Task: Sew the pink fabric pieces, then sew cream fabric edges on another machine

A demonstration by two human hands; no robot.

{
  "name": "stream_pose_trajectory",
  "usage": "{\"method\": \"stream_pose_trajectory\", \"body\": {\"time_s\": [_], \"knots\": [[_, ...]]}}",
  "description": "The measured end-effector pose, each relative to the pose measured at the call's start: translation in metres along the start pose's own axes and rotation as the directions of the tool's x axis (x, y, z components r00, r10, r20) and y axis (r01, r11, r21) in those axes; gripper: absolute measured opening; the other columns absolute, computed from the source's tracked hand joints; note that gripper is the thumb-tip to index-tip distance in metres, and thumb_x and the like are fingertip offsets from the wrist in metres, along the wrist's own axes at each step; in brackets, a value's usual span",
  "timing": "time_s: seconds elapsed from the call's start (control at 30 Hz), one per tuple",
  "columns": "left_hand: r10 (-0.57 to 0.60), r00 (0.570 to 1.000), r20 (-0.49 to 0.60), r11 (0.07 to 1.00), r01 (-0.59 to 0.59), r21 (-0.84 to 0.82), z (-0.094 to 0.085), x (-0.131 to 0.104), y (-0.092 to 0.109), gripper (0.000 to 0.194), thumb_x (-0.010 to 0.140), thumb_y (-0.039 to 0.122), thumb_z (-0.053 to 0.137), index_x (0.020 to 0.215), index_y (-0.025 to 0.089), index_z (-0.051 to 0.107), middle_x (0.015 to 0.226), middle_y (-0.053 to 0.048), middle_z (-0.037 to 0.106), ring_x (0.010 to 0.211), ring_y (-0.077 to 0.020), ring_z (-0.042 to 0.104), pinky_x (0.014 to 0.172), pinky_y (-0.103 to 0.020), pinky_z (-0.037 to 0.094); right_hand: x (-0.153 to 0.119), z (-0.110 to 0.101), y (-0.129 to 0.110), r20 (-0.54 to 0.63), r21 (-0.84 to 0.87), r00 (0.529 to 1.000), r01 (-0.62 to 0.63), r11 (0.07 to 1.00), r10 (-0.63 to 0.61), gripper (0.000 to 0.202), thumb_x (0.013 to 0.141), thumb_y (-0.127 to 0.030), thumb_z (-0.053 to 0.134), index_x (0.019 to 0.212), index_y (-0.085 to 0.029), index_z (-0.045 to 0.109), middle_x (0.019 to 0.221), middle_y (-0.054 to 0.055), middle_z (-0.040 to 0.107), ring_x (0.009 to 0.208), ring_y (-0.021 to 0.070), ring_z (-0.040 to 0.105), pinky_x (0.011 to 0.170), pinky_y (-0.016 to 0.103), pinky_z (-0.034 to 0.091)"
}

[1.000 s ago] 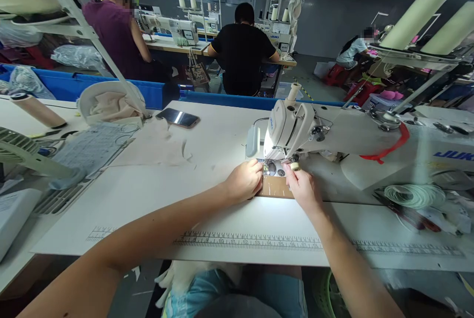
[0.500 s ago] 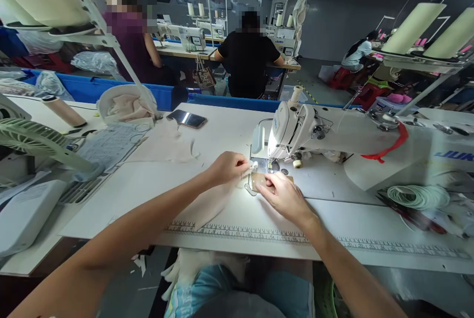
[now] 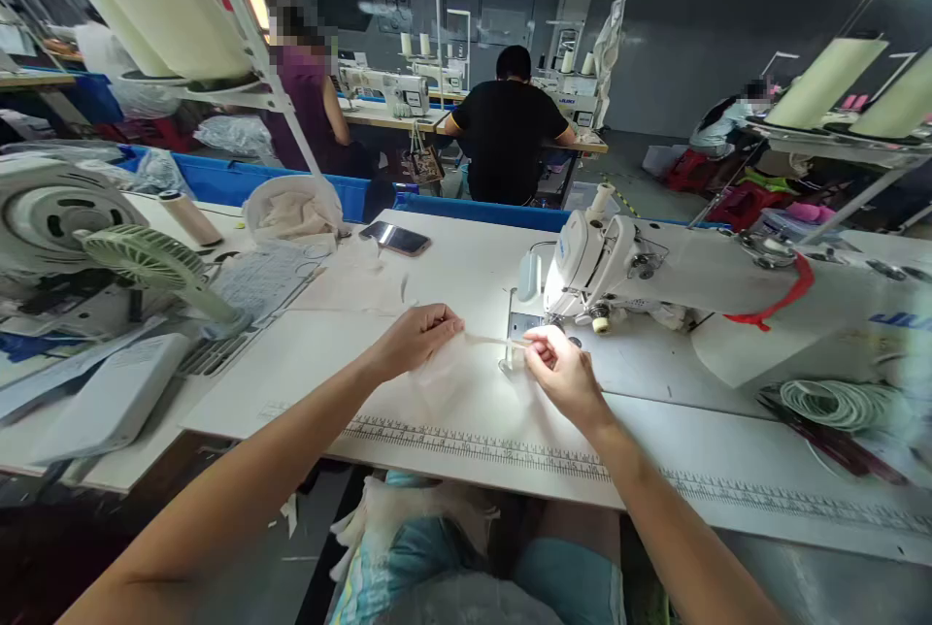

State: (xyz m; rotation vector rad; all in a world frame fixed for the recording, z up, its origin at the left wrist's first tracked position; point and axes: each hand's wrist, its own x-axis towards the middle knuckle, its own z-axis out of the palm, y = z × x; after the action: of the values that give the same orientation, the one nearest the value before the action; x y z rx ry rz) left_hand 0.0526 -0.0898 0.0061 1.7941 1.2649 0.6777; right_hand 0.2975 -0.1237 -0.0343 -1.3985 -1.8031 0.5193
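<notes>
A thin pale fabric piece [image 3: 439, 375] is stretched between my two hands, just left of the sewing machine's needle area. My left hand [image 3: 416, 339] pinches its upper left part, fingers closed. Its narrow strip runs right to my right hand [image 3: 562, 365], which pinches the end with closed fingers in front of the machine's foot. The white sewing machine [image 3: 575, 261] stands behind my right hand, its lamp lighting the table. The fabric's lower part is blurred against the white tabletop.
A phone [image 3: 395, 238], a white tub with cloth [image 3: 291, 208], a green fan [image 3: 149, 261] and a thread cone [image 3: 190, 218] are at the left. Coiled cord [image 3: 837, 404] and dark scissors lie right. People sit at machines beyond the blue trough [image 3: 473, 215].
My hands have moved apart, drawing the fabric strip between them. The brown piece under my right hand no longer shows. The view has shifted, so the scene sits further right.
</notes>
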Motion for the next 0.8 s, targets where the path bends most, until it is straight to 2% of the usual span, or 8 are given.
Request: {"method": "stream_pose_trajectory", "body": {"time_s": [0.07, 0.13, 0.27, 0.33, 0.47, 0.6, 0.7, 0.8], "knots": [[-0.057, 0.997, 0.054, 0.994, 0.051, 0.101, -0.005, -0.006, -0.013, 0.036, 0.088, 0.053, 0.048, 0.082, 0.019, 0.060, 0.058, 0.001, 0.056, 0.049, -0.0131, 0.047, 0.047, -0.023, 0.032, -0.003, -0.005, 0.004, 0.024, -0.075, 0.996, 0.088, 0.993, -0.086, 0.014, 0.089, -0.024, 0.049, 0.096, -0.020, 0.061, 0.078, 0.002, 0.067, 0.070, 0.0168, 0.064, 0.066, 0.029, 0.049], [-0.069, 0.997, 0.025, 0.952, 0.058, 0.300, -0.006, -0.011, -0.025, 0.029, 0.089, 0.046, 0.050, 0.084, 0.020, 0.061, 0.062, 0.000, 0.061, 0.055, -0.0161, 0.054, 0.052, -0.025, 0.035, -0.004, -0.005, 0.007, 0.073, -0.185, 0.979, 0.199, 0.962, -0.188, 0.013, 0.092, -0.022, 0.047, 0.088, -0.020, 0.060, 0.079, 0.003, 0.066, 0.072, 0.0175, 0.062, 0.067, 0.029, 0.046], [-0.040, 0.996, -0.084, 0.746, 0.086, 0.660, -0.013, -0.016, -0.036, 0.014, 0.092, 0.030, 0.053, 0.088, 0.021, 0.063, 0.079, -0.003, 0.069, 0.078, -0.0216, 0.065, 0.064, -0.027, 0.042, -0.002, 0.003, 0.014, 0.115, -0.545, 0.920, 0.373, 0.751, -0.374, 0.027, 0.098, -0.019, 0.041, 0.077, -0.020, 0.056, 0.075, 0.005, 0.059, 0.067, 0.0185, 0.053, 0.060, 0.031, 0.035], [0.000, 0.991, -0.133, 0.657, 0.101, 0.747, -0.023, -0.015, -0.038, 0.011, 0.092, 0.024, 0.055, 0.093, 0.020, 0.064, 0.096, -0.006, 0.071, 0.095, -0.0241, 0.065, 0.068, -0.029, 0.046, -0.002, 0.005, 0.016, 0.100, -0.670, 0.909, 0.362, 0.648, -0.405, 0.026, 0.099, -0.019, 0.042, 0.076, -0.019, 0.056, 0.076, 0.005, 0.057, 0.067, 0.0185, 0.051, 0.058, 0.031, 0.032], [0.148, 0.983, -0.110, 0.549, 0.011, 0.836, -0.044, -0.005, -0.046, 0.022, 0.089, 0.009, 0.053, 0.105, 0.018, 0.066, 0.114, -0.009, 0.068, 0.111, -0.0248, 0.060, 0.078, -0.030, 0.051, -0.005, 0.001, 0.019, 0.081, -0.722, 0.929, 0.304, 0.622, -0.360, 0.023, 0.098, -0.020, 0.046, 0.077, -0.019, 0.055, 0.080, 0.006, 0.058, 0.069, 0.0185, 0.051, 0.060, 0.031, 0.035], [0.202, 0.978, -0.060, 0.610, -0.078, 0.788, -0.047, 0.011, -0.059, 0.022, 0.089, 0.005, 0.050, 0.091, 0.018, 0.068, 0.103, -0.008, 0.071, 0.099, -0.0216, 0.063, 0.081, -0.030, 0.050, -0.010, -0.006, 0.020, 0.089, -0.705, 0.940, 0.293, 0.645, -0.330, 0.019, 0.099, -0.022, 0.046, 0.088, -0.018, 0.061, 0.085, 0.007, 0.060, 0.076, 0.0214, 0.056, 0.066, 0.033, 0.040], [0.237, 0.941, -0.242, 0.775, -0.033, 0.631, -0.048, 0.020, -0.065, 0.015, 0.091, 0.014, 0.054, 0.081, 0.019, 0.064, 0.093, -0.005, 0.071, 0.093, -0.0187, 0.064, 0.079, -0.027, 0.050, -0.013, -0.016, 0.022, 0.093, -0.682, 0.937, 0.306, 0.664, -0.336, 0.019, 0.098, -0.021, 0.045, 0.094, -0.017, 0.063, 0.088, 0.008, 0.063, 0.079, 0.0236, 0.058, 0.068, 0.036, 0.044], [0.205, 0.837, -0.508, 0.895, 0.050, 0.444, -0.065, 0.021, -0.064, 0.014, 0.094, 0.018, 0.048, 0.086, 0.019, 0.059, 0.090, -0.005, 0.070, 0.083, -0.0171, 0.063, 0.072, -0.028, 0.050, -0.014, -0.029, 0.025, 0.110, -0.595, 0.926, 0.352, 0.722, -0.361, 0.019, 0.098, -0.021, 0.045, 0.097, -0.018, 0.064, 0.088, 0.008, 0.066, 0.082, 0.0244, 0.061, 0.071, 0.037, 0.048]]}}
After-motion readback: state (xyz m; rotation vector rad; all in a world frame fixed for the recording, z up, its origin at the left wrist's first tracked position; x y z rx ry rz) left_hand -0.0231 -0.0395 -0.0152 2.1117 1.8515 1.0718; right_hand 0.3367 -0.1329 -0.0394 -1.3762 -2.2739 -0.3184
